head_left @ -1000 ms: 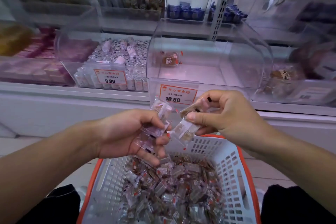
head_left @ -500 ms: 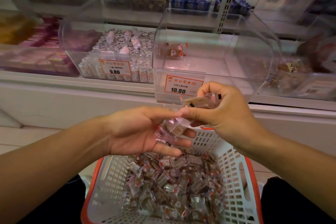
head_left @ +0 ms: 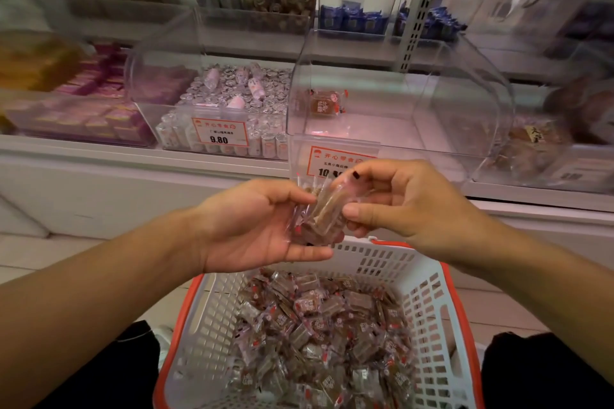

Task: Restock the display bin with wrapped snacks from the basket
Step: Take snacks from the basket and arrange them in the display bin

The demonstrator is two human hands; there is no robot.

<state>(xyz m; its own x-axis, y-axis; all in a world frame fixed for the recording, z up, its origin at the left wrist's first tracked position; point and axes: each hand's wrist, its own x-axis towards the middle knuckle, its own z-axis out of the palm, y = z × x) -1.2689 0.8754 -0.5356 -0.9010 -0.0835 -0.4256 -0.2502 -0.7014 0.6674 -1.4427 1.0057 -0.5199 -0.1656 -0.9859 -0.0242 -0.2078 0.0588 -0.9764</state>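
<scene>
A white basket with an orange rim [head_left: 428,289] sits low in front of me, holding several brown wrapped snacks [head_left: 319,335]. Above it both hands meet. My left hand [head_left: 252,226] lies palm up, fingers lightly curled, cradling a small bunch of wrapped snacks [head_left: 304,226]. My right hand [head_left: 398,202] pinches one clear-wrapped snack [head_left: 329,207] between thumb and fingers, over the left palm. The clear display bin [head_left: 398,103] on the shelf behind is nearly bare, with one wrapped snack [head_left: 324,103] at its back left. Its orange price tag [head_left: 329,161] is partly hidden by my hands.
To the left stands a clear bin [head_left: 159,83] full of small white-and-pink packets, tagged 9.80. Further left are pink boxes [head_left: 99,103]. A bin of brown goods [head_left: 538,143] sits at right. Upper shelves carry blue packets [head_left: 352,18]. My dark-clad knees flank the basket.
Both hands came together and rose slightly over the basket. My right hand brought its wrapped snack onto the bunch in my left palm. The camera view tilted down a little.
</scene>
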